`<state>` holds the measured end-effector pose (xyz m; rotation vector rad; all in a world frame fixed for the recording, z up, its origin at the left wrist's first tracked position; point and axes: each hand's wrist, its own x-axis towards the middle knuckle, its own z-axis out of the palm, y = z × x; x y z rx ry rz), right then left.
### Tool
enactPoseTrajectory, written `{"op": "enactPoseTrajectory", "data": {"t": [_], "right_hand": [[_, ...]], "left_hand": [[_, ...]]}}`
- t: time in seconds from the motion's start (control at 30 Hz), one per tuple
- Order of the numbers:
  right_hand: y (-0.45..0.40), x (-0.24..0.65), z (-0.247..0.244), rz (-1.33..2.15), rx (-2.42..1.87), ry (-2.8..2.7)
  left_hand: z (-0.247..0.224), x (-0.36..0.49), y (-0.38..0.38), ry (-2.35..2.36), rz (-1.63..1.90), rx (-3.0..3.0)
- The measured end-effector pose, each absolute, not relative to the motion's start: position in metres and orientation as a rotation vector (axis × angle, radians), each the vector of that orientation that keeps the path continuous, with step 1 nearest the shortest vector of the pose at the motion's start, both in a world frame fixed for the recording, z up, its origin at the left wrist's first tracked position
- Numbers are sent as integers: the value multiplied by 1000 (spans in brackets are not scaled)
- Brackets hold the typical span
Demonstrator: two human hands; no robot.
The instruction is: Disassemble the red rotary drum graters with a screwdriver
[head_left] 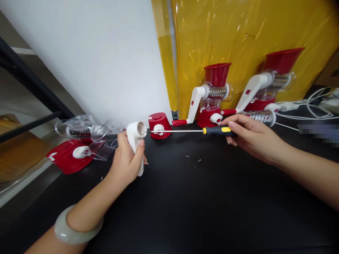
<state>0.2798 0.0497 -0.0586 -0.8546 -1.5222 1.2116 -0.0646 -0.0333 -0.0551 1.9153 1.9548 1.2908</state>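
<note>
A white plastic crank handle (134,135) stands upright in my left hand (128,157), its round hollow end at the top. My fingers and thumb wrap around its arm. In my right hand (249,135) is a screwdriver (182,131) with a dark blue and yellow grip, held level by the fingertips. The long steel shaft points left, and its tip meets the opening in the crank's round end. Behind the shaft sits a small red base (160,126) with a white knob. Two small screws (199,160) lie on the black table below.
Two assembled red and white rotary graters (214,95) stand at the back right, a grater drum (261,116) beside them. Red and clear grater parts (76,155) lie at left. White cables (312,106) run along the right. A dark shelf frame (34,81) rises at left.
</note>
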Motion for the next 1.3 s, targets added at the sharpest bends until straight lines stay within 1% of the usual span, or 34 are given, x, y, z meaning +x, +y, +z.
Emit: {"op": "enactPoseTrajectory", "data": {"t": [0.1,0.23,0.37,0.5,0.63,0.8,0.93,1.03,1.13,1.3], "right_hand": [[50,282,-57,1140,-768,-1452],[47,279,-54,1229,-716,-1366],[49,277,-56,1280,-788,-1430],[53,282,-60,1126,-863,-1563],[51,283,-56,1018,-769,-1496],[48,279,-53,1152,-767,-1446],[49,280,-54,1242,-921,-1604],[49,284,-53,1094,-1004,-1718],[50,288,-50,987,-950,-1694],[52,288,-48,1228,-831,-1467]], "left_hand": [[-54,-64,-34,1970,1264,1930],[-55,-63,-34,1989,1238,1940],[-55,-63,-33,1990,1239,1933],[-55,-64,-34,2009,1231,1918],[-55,-64,-33,2011,1222,1934],[-56,-63,-34,1987,1222,1931],[-54,-63,-35,2008,1239,1935],[-52,-63,-35,2017,1243,1941],[-50,-63,-35,2024,1231,1973],[-50,-61,-36,2024,1166,2016]]}}
